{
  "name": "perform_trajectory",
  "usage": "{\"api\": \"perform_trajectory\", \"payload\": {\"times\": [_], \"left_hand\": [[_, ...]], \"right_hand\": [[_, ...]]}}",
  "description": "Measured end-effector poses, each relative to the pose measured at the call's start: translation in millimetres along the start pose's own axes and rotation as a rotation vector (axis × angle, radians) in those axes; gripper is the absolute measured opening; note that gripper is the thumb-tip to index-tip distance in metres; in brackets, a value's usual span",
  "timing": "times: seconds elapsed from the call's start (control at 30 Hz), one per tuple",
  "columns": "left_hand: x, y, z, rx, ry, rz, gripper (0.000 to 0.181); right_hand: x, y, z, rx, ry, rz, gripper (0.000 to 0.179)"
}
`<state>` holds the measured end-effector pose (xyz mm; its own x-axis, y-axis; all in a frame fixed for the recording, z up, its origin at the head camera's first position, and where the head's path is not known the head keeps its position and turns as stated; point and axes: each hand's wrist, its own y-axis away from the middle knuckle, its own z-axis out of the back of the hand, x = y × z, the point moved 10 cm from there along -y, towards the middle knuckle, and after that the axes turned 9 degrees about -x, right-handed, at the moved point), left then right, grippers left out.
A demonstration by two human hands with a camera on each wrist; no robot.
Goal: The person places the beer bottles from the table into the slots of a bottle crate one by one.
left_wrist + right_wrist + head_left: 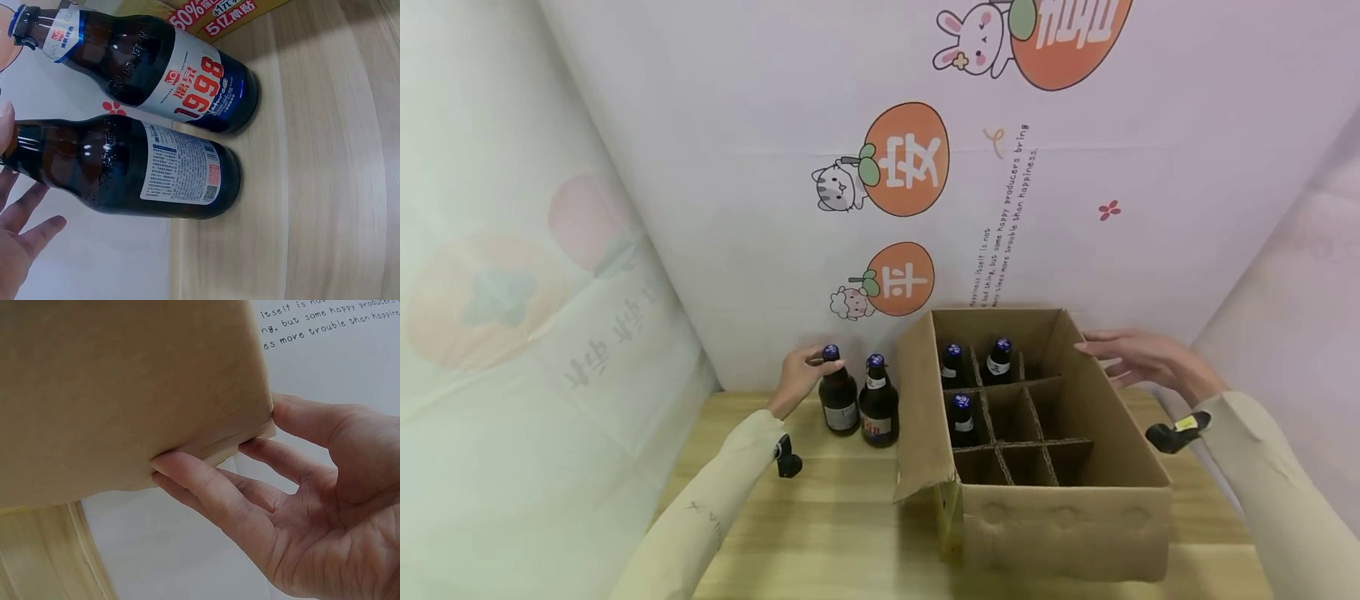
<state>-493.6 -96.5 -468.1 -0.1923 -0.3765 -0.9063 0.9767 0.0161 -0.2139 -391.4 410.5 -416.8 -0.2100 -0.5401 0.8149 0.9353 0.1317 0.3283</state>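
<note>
My left hand (802, 375) pinches the neck of a dark brown beer bottle (119, 165) standing on the wooden table; its white back label shows in the left wrist view. Close beside it stands a second beer bottle (878, 408), with a white and blue label reading 1998. A divided cardboard box (1063, 533) sits to the right, holding three bottles with blue caps, one of them a bottle (998, 360) in the back row. My right hand (1150, 358) touches the box's right side near the back rim, fingertips (175, 464) resting against the cardboard.
The box's left flap (923, 408) hangs outward beside the standing bottles. Several box compartments (1022, 462) hold no bottle. A white printed cloth (760, 208) rises behind the wooden table (812, 525) and along both sides.
</note>
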Motion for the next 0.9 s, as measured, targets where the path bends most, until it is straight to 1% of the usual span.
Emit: {"api": "perform_trajectory", "payload": {"times": [0.17,0.27,0.37,0.47,0.53,0.67,0.77,0.9], "left_hand": [[3.9,3.4,5.7,-0.014,0.015,0.03,0.04],[3.0,4.4,10.6,-0.029,0.026,0.032,0.042],[2.7,4.8,15.9,-0.035,0.029,0.047,0.044],[-2.0,4.2,21.1,-0.031,0.028,0.048,0.044],[-8.4,3.3,24.7,-0.032,0.038,0.04,0.044],[-25.9,-0.6,32.4,-0.044,0.055,0.006,0.043],[-39.1,-4.4,39.2,-0.055,0.02,-0.018,0.044],[-59.2,-9.7,45.8,-0.045,-0.039,-0.063,0.044]], "right_hand": [[0,-0.8,-3,0.011,0.007,-0.01,0.08],[0,-0.2,-3,0.012,0.006,-0.009,0.08],[1,0.1,-4,0.01,0.004,-0.011,0.08],[2,-0.2,-6,0.014,0.003,-0.008,0.079],[2,-0.7,-6,0.015,0.006,-0.007,0.079],[1,-1.7,-5,0.012,0.002,-0.004,0.076],[0,-2.3,-3,0.016,0.001,-0.011,0.075],[0,-2.8,0,0.015,0.007,-0.019,0.076]]}}
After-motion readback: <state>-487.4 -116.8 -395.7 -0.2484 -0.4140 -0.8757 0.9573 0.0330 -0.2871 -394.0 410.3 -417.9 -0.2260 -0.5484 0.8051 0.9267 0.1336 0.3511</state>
